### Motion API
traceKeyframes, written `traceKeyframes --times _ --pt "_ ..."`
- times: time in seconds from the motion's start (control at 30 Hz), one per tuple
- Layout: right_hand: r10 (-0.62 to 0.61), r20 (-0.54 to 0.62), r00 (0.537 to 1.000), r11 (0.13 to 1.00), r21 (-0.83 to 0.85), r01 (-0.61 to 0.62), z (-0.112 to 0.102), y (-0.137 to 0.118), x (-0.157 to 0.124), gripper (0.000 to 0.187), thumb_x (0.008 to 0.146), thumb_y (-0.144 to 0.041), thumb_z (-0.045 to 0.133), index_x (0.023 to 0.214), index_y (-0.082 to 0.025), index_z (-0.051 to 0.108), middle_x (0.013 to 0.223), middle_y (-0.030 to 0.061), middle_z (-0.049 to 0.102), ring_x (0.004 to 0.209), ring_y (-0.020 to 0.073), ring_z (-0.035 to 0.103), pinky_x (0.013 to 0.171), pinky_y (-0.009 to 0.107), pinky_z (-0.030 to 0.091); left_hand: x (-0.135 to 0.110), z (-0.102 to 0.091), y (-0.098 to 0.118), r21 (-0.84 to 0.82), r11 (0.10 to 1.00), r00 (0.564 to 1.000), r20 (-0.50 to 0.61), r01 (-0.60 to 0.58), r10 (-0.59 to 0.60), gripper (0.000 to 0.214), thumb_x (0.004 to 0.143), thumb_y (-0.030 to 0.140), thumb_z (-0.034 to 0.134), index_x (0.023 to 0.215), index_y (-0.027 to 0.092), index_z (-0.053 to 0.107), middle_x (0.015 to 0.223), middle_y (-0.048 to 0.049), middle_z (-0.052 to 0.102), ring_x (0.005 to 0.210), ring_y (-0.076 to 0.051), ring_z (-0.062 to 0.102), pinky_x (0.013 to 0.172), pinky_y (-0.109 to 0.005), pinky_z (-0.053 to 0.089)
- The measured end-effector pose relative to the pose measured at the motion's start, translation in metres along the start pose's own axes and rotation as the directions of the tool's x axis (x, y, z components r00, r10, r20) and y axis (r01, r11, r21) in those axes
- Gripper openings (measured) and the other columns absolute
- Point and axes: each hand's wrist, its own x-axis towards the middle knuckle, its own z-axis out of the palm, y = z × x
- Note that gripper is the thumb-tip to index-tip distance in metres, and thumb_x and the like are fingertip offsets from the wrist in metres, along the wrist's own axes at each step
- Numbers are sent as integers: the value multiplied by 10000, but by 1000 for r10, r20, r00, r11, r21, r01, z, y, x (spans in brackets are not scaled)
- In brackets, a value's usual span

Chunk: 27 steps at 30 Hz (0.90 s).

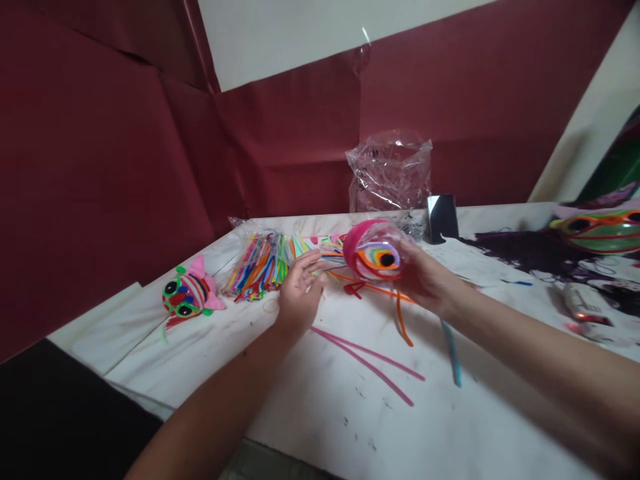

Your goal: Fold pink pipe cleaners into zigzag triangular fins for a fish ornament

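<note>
My right hand (423, 277) grips a round craft piece (367, 250) of clear plastic with a bright pink top. A rainbow-coloured eye with a black pupil is on its side. My left hand (303, 287) is just left of the piece, palm turned toward it, fingers loosely spread and holding nothing. Beneath the hands lie orange pipe cleaners (403, 320) and a small red bent one (354, 289). Two pink pipe cleaners (380, 360) lie nearer to me, and a teal pipe cleaner (453, 357) is under my right forearm.
A bundle of multicoloured pipe cleaners (265, 267) in plastic stands left. Beyond it is a finished pink fish-like craft (187, 293). A clear bag (393, 173) and a dark phone-like slab (443, 219) are at the back. A blurred white device (585, 310) with a red light lies right, near another craft (605, 227).
</note>
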Motion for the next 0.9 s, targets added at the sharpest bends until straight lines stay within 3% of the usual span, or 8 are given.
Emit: traceKeyframes --times 0.1,0.17,0.27,0.37,0.5,0.67,0.73,0.9 --pt "-86 -64 994 996 -24 85 -8 -19 -12 261 777 -349 569 1020 -255 585 1100 45 618 1049 242 559 795 413 517 6 -9 -3 144 969 979 -49 202 -197 218 726 250 571 924 158 581 861 -58 628 778 -155 589 677 -265 461" --pt "-154 -124 980 987 -64 147 -16 -35 -17 240 757 -354 583 975 -256 608 1106 43 613 1092 248 533 804 401 519 7 -14 -4 321 916 934 179 242 -309 186 692 274 603 833 154 617 793 -46 630 734 -156 578 686 -274 449" --pt "-260 -190 947 961 -145 235 -31 -57 -23 258 766 -397 553 989 -278 604 1215 36 556 1177 263 467 809 418 519 1 -15 -9 497 866 708 630 -53 -319 262 609 273 687 854 186 653 874 -48 646 836 -192 569 772 -293 421" --pt "-332 -213 919 938 -177 298 -46 -69 -26 270 775 -439 527 989 -288 593 1313 10 478 1236 258 405 824 422 511 -6 -12 -21 483 805 513 815 -345 -269 155 659 180 626 811 194 655 809 -34 644 801 -176 552 775 -282 396" --pt "-340 -240 909 935 -192 299 -59 -73 -26 275 796 -431 492 1016 -297 586 1340 10 449 1238 256 400 798 424 515 -8 -11 -25 486 771 494 830 -411 -260 133 743 134 511 742 181 636 756 -36 621 776 -159 542 769 -265 385" --pt "-330 -208 921 938 -186 294 -64 -71 -23 274 807 -402 495 1039 -297 595 1339 36 450 1207 273 431 792 429 508 -1 -23 -13 501 735 375 858 -457 -352 203 661 279 678 836 191 626 878 -49 593 879 -186 524 808 -275 382" --pt "-329 -190 925 939 -170 299 -64 -71 -22 277 775 -424 545 1010 -292 608 1330 38 460 1181 278 453 788 428 508 0 -25 -10 535 696 387 840 -479 -380 36 715 210 619 720 180 602 790 -34 581 825 -165 517 779 -260 380" --pt "-292 -237 927 954 -138 265 -66 -73 -20 349 689 -463 640 983 -274 632 1300 74 487 1186 320 439 755 450 515 -11 -13 -3 574 658 431 813 -488 -390 92 794 161 479 720 177 531 731 -4 554 726 -130 491 677 -225 378"
